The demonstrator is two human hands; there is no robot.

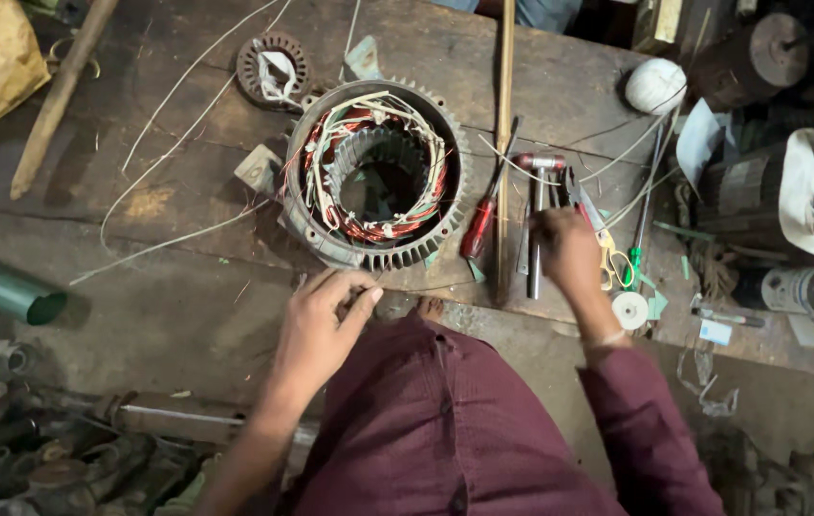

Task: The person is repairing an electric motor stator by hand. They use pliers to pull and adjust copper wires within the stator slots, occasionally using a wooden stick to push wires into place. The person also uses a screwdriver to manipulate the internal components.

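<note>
1. Stator housing (375, 172), one of it, sits on the wooden bench (187, 191), with copper-red windings and white leads coiled inside its finned rim.
2. We see our left hand (321, 325) at the housing's near edge, fingers curled together as if pinching something thin; what they hold, we cannot tell.
3. Our right hand (567, 253) reaches among the tools to the right of the housing, fingers bent down over them; whether it grips one is hidden from us.
4. Beside that hand we count one small hammer (536, 220) with a metal shaft, one red-handled screwdriver (479, 225), one green-handled screwdriver (634, 253) and one pair of yellow-handled scissors (607, 258).
5. One long wooden stick (505, 143) lies between the housing and the tools.
6. One small roll of white tape (629, 310) rests near our right wrist.
7. Farther off we count one ball of white string (655, 86), one smaller round stator core (274, 67) behind the housing, and one green tube (5, 290) at the left.
</note>
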